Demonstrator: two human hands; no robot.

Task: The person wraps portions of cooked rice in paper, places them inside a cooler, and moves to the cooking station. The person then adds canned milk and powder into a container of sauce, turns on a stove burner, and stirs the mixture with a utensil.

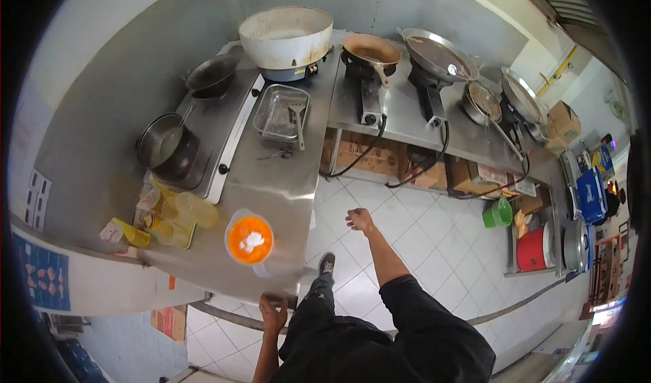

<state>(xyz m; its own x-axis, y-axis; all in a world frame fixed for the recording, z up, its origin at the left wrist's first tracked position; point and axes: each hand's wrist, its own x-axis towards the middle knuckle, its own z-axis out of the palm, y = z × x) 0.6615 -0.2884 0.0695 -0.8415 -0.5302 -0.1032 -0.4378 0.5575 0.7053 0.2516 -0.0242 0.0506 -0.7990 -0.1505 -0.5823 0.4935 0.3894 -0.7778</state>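
At the left, yellow bottles (166, 232) stood together on the metal desk (261, 186). Just right of them, toward the near end, a jug (245, 213) held orange liquid (237, 237) with a white clump (253, 241) on top. The left grip (272, 313) was by the desk's near edge, nearest the jug, its fingers bent; whether they pinched or touched anything, I cannot tell. Farther off lay a rectangular tray (274, 115) with a spatula (298, 125) in it. To the right, the right grip (359, 219) hung in the air above the tiled floor (434, 234), loosely curled, holding nothing.
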